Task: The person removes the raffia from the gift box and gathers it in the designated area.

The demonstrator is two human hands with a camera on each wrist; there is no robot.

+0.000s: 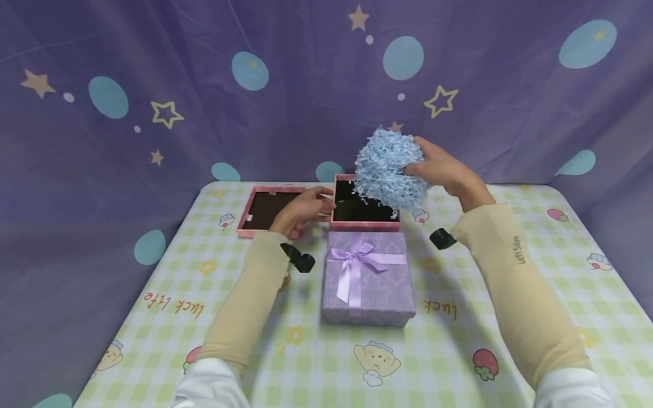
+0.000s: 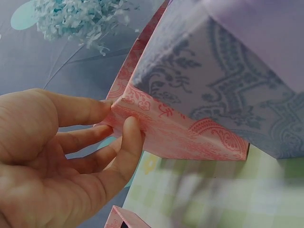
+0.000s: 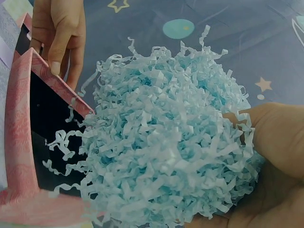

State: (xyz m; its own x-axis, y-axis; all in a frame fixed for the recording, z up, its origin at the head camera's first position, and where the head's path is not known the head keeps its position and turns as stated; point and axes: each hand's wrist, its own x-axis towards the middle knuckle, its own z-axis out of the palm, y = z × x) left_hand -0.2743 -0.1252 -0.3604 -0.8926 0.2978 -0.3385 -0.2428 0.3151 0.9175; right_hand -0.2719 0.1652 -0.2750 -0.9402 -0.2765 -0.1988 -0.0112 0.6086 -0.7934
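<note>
My right hand [image 1: 442, 167] grips a big clump of light blue crinkle-cut shredded paper [image 1: 390, 170]. It holds the clump above the right-hand pink box [image 1: 364, 226], which is shallow with a black inside. In the right wrist view, loose strands hang over that box's inside. My left hand [image 1: 306, 207] holds the same box at its left wall, thumb at the rim. The left wrist view shows its fingers [image 2: 130, 135] against the patterned pink side. Just in front of this box sits a lidded purple gift box [image 1: 367, 289] with a lilac ribbon bow [image 1: 357, 258].
To the left lies a second shallow pink box [image 1: 247, 232] with a dark inside, partly behind my left hand. Everything rests on a green-checked tablecloth [image 1: 168, 340]. A purple curtain [image 1: 316, 113] with stars and blue dots hangs behind the table.
</note>
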